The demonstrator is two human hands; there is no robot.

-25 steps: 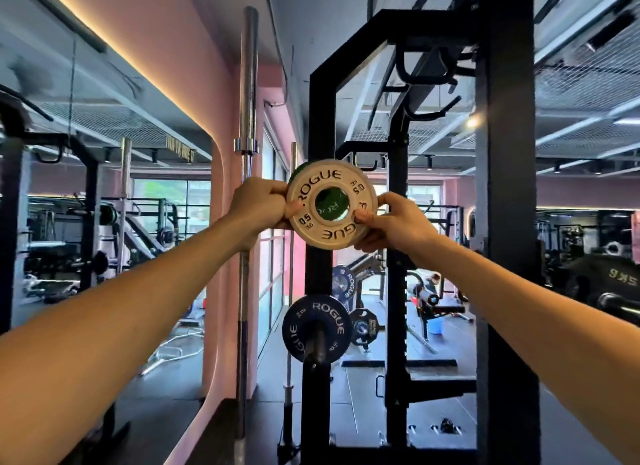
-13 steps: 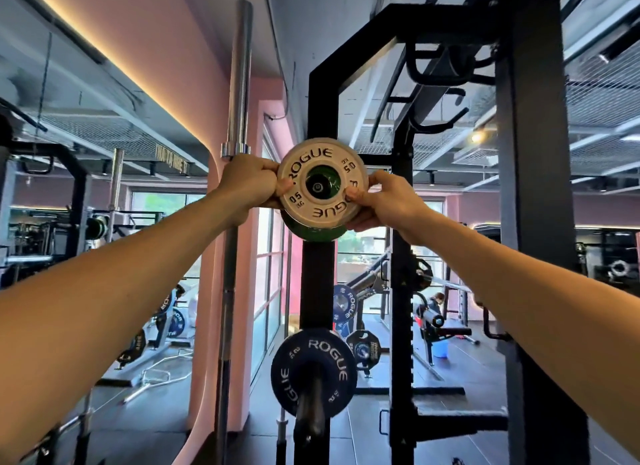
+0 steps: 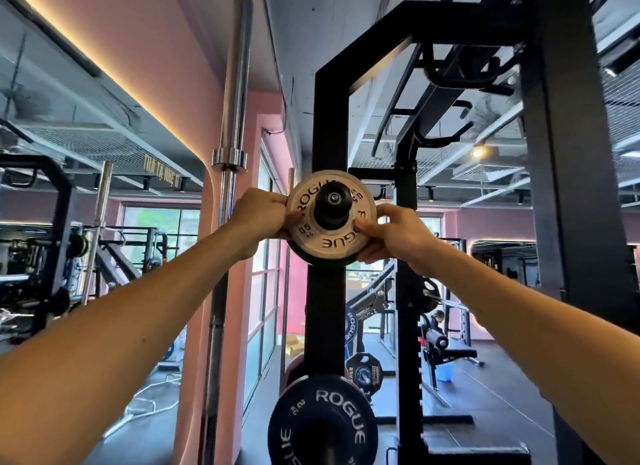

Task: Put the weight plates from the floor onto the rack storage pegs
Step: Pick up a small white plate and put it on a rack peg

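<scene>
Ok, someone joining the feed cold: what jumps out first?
Dead centre, both hands, left hand and right hand, grip a pale ROGUE plate with the rack's upper peg poking through its hole. Below sits a dark ROGUE plate, and left stands an upright chrome barbell.

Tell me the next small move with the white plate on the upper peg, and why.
Probably slide the white plate further back along the peg until it seats against the dark plate behind it, then let go. The peg's end already pokes through the centre hole, and both the left hand and right hand grip the rim.
</scene>
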